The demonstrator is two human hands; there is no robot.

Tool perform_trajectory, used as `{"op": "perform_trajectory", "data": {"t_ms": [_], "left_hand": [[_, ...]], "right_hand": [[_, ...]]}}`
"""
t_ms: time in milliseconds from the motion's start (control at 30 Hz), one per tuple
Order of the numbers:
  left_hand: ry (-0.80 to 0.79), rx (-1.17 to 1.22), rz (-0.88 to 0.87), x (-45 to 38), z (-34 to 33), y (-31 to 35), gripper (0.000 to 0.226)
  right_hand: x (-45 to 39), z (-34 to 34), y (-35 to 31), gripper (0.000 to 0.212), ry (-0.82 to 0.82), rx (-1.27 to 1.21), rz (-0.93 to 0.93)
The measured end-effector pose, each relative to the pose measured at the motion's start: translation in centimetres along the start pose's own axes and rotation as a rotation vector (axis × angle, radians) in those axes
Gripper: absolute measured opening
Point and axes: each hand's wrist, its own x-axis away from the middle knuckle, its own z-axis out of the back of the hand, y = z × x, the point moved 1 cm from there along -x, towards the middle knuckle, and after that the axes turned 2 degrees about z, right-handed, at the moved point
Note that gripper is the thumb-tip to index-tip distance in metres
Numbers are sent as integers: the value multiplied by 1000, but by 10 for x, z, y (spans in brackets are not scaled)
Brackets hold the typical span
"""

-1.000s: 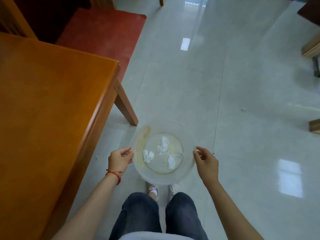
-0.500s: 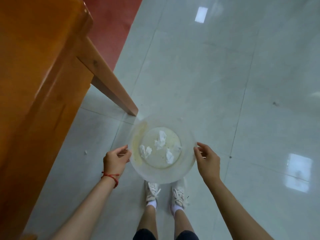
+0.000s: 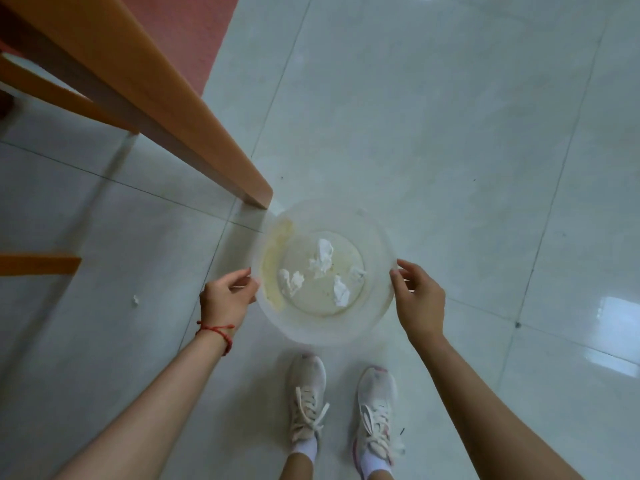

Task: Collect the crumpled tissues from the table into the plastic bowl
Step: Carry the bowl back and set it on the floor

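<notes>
A clear round plastic bowl (image 3: 375,237) hangs low over the tiled floor, just in front of my shoes. Several crumpled white tissues (image 3: 322,260) lie on its flat bottom. My left hand (image 3: 225,297) grips the bowl's left rim, a red string on its wrist. My right hand (image 3: 420,299) grips the right rim. The bowl's far edge is close to the foot of a wooden table leg (image 3: 194,147).
The orange wooden table's slanted leg runs from upper left to the bowl. Another wooden piece (image 3: 38,265) juts in at the left. A small white scrap (image 3: 135,300) lies on the floor. A red mat (image 3: 194,32) is at the top. My white shoes (image 3: 308,400) stand below.
The view has tilted further down and closer to the floor. The tabletop has left the view and only the table's legs show. Both hands keep hold of the bowl.
</notes>
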Motion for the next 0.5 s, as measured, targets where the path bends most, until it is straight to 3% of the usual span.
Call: {"op": "perform_trajectory", "data": {"t_ms": [500], "left_hand": [[-18, -4, 121, -60, -35, -21, 34]], "right_hand": [[-39, -45, 29, 29, -72, 56, -78]]}}
